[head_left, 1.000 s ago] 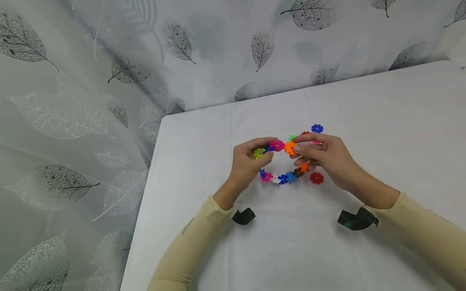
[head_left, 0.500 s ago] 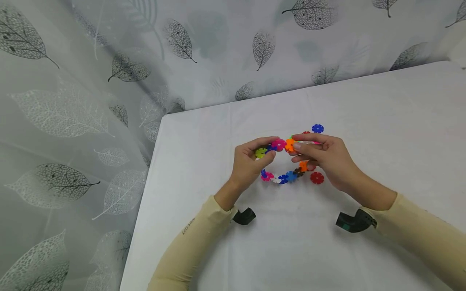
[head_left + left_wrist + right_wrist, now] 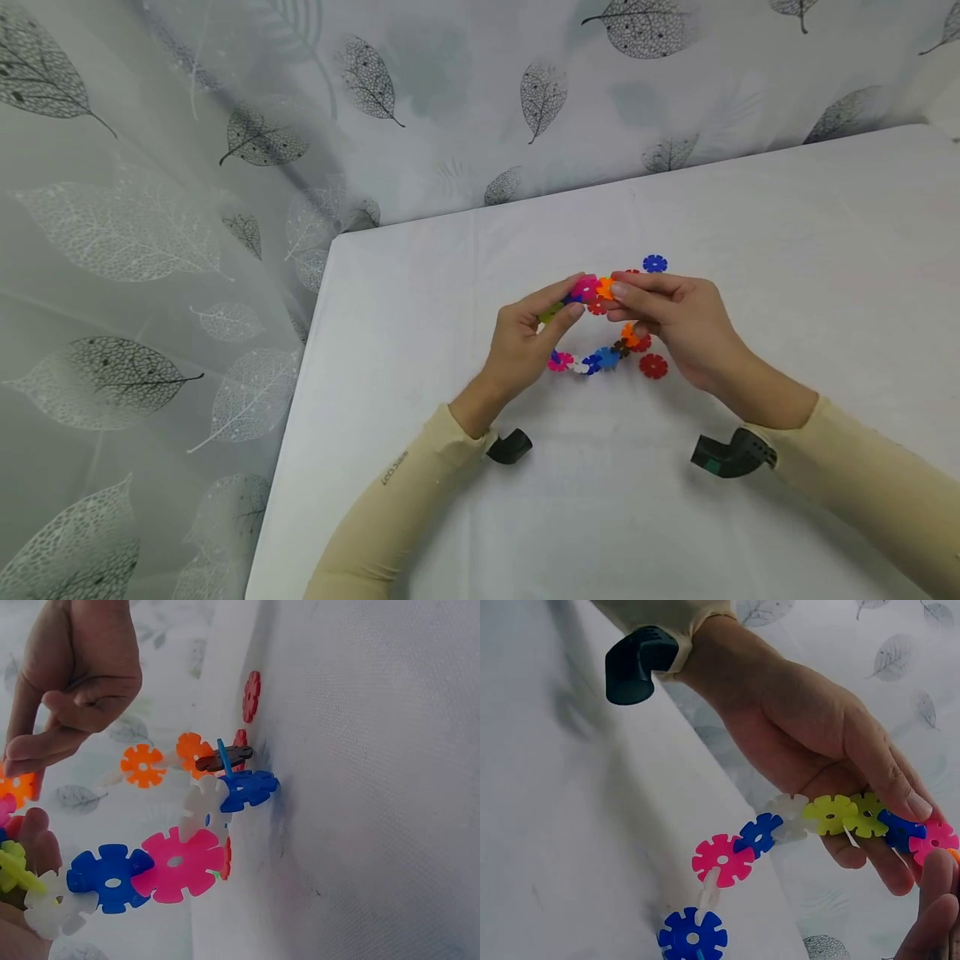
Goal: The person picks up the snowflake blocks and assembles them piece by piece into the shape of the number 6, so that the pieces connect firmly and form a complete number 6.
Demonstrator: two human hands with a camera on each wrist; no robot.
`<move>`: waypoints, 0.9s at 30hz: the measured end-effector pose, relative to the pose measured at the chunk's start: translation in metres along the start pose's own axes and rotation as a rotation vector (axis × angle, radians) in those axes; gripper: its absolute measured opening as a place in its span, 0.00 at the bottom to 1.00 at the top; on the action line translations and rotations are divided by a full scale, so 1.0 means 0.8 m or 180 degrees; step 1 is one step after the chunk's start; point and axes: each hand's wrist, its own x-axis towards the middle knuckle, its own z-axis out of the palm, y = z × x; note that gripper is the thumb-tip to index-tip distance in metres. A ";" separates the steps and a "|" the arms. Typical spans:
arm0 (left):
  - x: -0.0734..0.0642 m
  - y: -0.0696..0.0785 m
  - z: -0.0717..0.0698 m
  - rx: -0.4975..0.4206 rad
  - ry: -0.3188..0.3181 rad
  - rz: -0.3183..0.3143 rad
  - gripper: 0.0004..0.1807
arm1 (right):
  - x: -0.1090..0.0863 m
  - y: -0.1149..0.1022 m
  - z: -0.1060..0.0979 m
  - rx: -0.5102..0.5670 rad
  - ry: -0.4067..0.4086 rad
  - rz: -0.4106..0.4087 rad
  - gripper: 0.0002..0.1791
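Note:
A chain of colourful notched plastic snowflake discs hangs in a curve between the hands, with a light blue disc [image 3: 606, 358] low in it. My left hand [image 3: 525, 346] pinches the chain near its pink disc [image 3: 586, 288]. My right hand [image 3: 690, 325] pinches an orange disc [image 3: 606, 287], its edge meeting the pink one; whether their slots interlock I cannot tell. Yellow-green discs [image 3: 831, 815] lie beside the left fingers in the right wrist view. Lower in the chain, the left wrist view shows a blue disc [image 3: 111, 879] joined to another pink disc [image 3: 178, 864].
A loose red disc [image 3: 653, 366] lies on the white-covered table [image 3: 600, 517], below the right hand. Farther back lies a loose blue disc [image 3: 655, 263]. Black wrist cameras [image 3: 510, 447] project from both sleeves. A leaf-patterned curtain [image 3: 450, 108] borders the table.
My left hand has moved right and slightly up, carrying the pink disc against the orange one. The chain's lower part has shifted a little right; the right hand has barely moved.

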 end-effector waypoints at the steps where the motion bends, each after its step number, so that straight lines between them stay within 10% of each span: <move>1: 0.001 0.001 0.001 0.0027 -0.0019 -0.0021 0.22 | 0.000 -0.001 -0.001 -0.0016 0.0009 -0.0012 0.15; 11: 0.000 0.003 0.004 0.0110 -0.0160 -0.0086 0.23 | 0.000 -0.009 -0.011 -0.0364 -0.0073 -0.0018 0.12; 17: 0.004 -0.004 0.002 -0.0288 0.0186 -0.0272 0.21 | 0.001 -0.019 -0.012 -0.0847 -0.0144 -0.0292 0.27; 27: 0.002 -0.016 -0.008 -0.0753 0.0567 -0.0577 0.18 | 0.021 -0.013 -0.049 0.0697 0.0764 -0.0474 0.25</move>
